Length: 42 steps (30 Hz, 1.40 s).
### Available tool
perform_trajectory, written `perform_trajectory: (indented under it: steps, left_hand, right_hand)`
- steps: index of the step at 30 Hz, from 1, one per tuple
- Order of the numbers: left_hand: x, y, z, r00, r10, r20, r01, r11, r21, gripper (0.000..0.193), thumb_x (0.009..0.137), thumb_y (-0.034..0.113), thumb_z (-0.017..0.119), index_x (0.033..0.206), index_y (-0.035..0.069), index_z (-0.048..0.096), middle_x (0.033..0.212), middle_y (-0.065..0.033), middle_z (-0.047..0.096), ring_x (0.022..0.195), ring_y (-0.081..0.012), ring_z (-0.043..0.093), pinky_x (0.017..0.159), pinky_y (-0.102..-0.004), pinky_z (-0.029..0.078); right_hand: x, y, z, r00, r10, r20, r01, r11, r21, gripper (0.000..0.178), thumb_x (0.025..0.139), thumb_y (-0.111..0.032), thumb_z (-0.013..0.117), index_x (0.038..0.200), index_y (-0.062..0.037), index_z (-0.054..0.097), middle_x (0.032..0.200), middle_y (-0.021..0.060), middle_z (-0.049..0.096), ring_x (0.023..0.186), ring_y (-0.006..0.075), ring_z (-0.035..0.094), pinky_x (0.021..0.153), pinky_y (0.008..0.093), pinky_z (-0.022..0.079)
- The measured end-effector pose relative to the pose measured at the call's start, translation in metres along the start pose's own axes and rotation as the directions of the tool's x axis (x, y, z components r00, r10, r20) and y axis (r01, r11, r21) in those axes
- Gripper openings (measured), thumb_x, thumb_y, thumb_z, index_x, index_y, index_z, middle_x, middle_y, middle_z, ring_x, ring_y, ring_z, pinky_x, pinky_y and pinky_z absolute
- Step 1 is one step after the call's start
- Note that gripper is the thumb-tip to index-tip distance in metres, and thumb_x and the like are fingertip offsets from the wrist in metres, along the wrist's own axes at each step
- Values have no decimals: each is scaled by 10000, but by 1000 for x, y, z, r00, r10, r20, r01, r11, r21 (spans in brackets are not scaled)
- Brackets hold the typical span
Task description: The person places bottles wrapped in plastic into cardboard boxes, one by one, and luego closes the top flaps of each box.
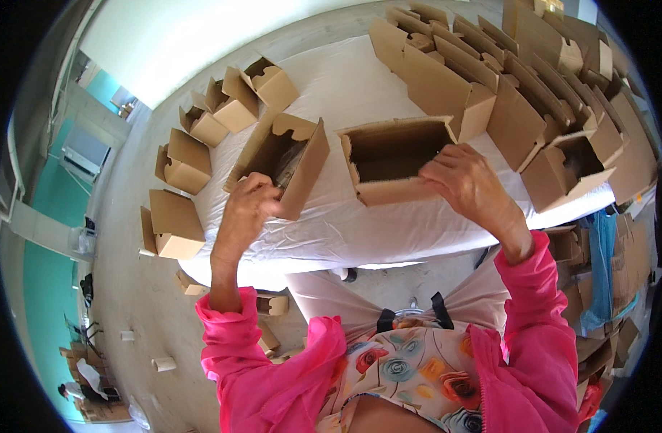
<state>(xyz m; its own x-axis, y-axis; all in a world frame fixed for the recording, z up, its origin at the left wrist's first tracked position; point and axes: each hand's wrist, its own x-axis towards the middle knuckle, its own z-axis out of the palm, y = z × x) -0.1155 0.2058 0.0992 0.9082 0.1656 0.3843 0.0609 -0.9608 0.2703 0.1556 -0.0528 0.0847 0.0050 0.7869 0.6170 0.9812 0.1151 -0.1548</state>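
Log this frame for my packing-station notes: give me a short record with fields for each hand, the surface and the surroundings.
left hand: grips the rim of an open cardboard box tipped on its side
right hand: holds the front right corner of a second open box, opening facing up
surface: table under a white cloth
right side: rows of folded boxes
floor, left: more boxes

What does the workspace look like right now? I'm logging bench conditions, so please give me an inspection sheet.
Surface: table covered with a white cloth.
Job's things: open cardboard box at the right hand; second open box at the left hand.
Clutter: row of folded boxes along the right; more boxes on the left edge; paper rolls on the floor.
Hands: both grip box edges.
Cables: nothing seen.
Surroundings: concrete floor, teal wall.
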Motion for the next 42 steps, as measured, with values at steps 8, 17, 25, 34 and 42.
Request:
perform_trajectory:
  steps: [8,17,25,34,42]
  left_hand:
    - [24,-53,38,812,-550,195,549,833,67,383,959,290,382,1314,171,460,1334,-177,455,1230,-326,436,1016,-398,335]
    - [45,-40,69,711,-571,410,555,814,171,533,947,248,354,1472,222,267,1521,-120,258,1394,-300,251,1153,-388,172]
    - [42,-37,65,847,-255,467,242,966,89,642,839,185,575,1425,135,318,1317,-239,485,1131,-406,537,986,-443,417]
    - [13,-40,43,812,-300,501,582,489,-650,697,761,85,670,1390,54,370,1222,-162,543,1100,-234,530,933,-317,428]
    - [10,-20,10,838,-118,533,513,-160,-843,722,862,381,609,1446,115,281,996,-213,602,610,-214,584,421,-247,439]
  right_hand:
    - [2,-4,0,998,59,-15,-59,997,-51,89,739,-92,662,785,-58,594,749,62,626,774,254,583,756,371,470]
    - [7,-17,8,973,82,-214,-90,996,-28,333,710,-99,698,1032,-56,623,1019,124,601,999,307,565,879,395,469]
    - [39,-80,81,963,-124,-238,161,977,143,427,751,-151,644,1167,-84,568,1012,110,569,1038,283,540,1010,503,352]
    - [61,-67,98,970,-190,-152,189,982,-21,98,745,-117,582,843,-118,570,893,19,523,945,193,535,972,439,351]
    - [67,-57,97,970,-213,-113,207,976,-66,101,730,-84,591,823,-117,571,859,11,513,947,182,533,1027,442,338]
